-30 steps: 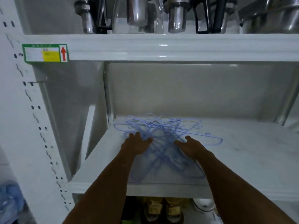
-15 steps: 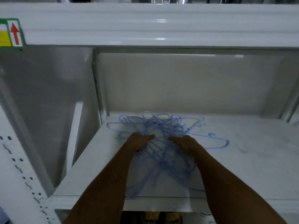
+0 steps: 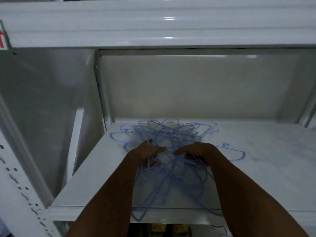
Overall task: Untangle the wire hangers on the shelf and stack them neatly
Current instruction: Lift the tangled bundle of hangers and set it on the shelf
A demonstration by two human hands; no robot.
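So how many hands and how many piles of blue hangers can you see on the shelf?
Hands: 2, the left hand and the right hand
Piles of blue wire hangers: 1, too tangled to count single hangers
Total: 3

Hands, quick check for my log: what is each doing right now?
Left hand: closed on the hangers.
Right hand: closed on the hangers too.

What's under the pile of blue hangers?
Only the white shelf shows through the blue hangers. The left hand and right hand cover the middle.
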